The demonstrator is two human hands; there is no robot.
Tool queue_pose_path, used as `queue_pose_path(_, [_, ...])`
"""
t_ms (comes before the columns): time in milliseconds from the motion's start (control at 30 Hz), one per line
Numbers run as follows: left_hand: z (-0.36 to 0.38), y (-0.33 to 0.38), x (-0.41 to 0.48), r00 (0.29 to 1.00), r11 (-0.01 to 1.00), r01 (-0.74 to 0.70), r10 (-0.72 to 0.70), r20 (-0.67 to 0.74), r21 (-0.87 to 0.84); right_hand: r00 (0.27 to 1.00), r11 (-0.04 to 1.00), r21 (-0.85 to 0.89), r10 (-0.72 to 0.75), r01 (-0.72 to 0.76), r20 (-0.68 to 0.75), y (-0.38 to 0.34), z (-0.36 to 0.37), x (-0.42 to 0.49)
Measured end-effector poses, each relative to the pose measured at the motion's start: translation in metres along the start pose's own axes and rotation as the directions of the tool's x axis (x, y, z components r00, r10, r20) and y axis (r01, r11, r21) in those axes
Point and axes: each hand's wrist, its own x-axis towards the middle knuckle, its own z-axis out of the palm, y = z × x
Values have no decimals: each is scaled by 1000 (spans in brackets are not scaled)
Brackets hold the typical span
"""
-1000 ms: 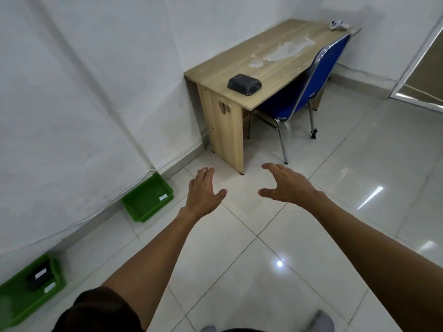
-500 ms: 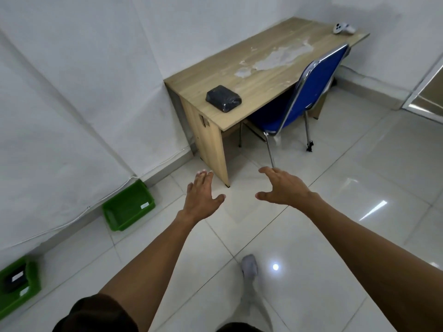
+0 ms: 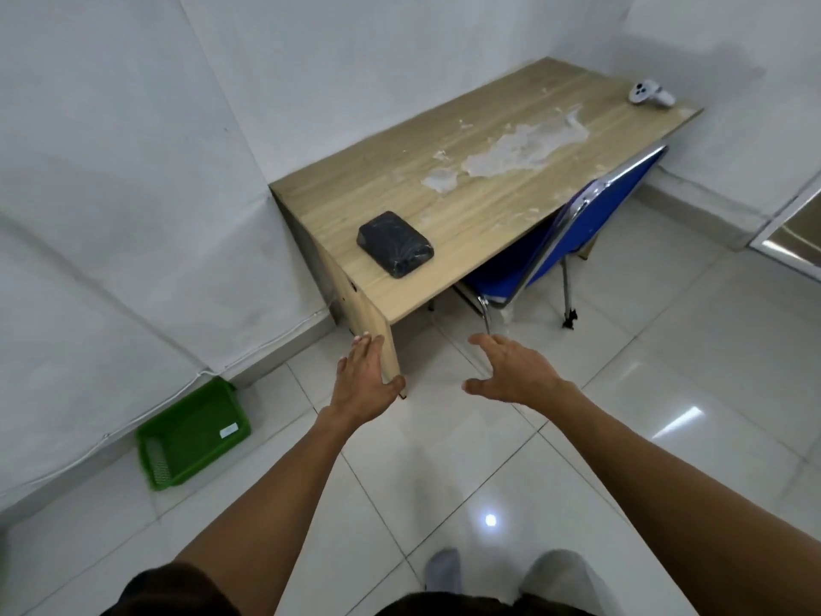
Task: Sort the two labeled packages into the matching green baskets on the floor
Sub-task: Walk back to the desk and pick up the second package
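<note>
A black wrapped package (image 3: 394, 243) lies on the near corner of a wooden desk (image 3: 488, 202); no label shows on its upper side. On the floor by the left wall stands an empty green basket (image 3: 192, 433) with a small white tag inside. My left hand (image 3: 365, 379) is stretched forward below the desk's corner, fingers apart, holding nothing. My right hand (image 3: 515, 372) reaches out beside it, also with spread fingers and nothing in it. Both hands are short of the package. The second basket is out of view.
A blue chair (image 3: 573, 233) is pushed under the desk on the right. A white controller (image 3: 649, 93) rests on the desk's far corner. White walls close the left and back. Glossy white floor tiles (image 3: 622, 437) stretch to the right.
I have moved closer to the desk, which looms larger. The far-left basket with the other package has slipped out of view. Both hands stay open and outstretched.
</note>
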Motion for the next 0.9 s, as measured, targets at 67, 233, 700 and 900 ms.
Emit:
queue_pose_path(67, [2, 4, 24, 1000, 1000, 29, -29, -1, 1, 1000, 1000, 16, 2, -3, 19, 14, -10, 28])
queue_pose_path(233, [7, 16, 76, 992, 992, 122, -123, -38, -32, 994, 998, 20, -66, 64, 88, 42, -32, 103])
queue_pose_path(700, [-4, 56, 180, 905, 905, 397, -414, -99, -155, 940, 953, 240, -243, 185, 239, 73, -86, 256])
queue_pose_path(900, [-23, 37, 245, 911, 900, 383, -406, -78, -207, 962, 905, 423, -148, 38, 231, 66, -74, 308])
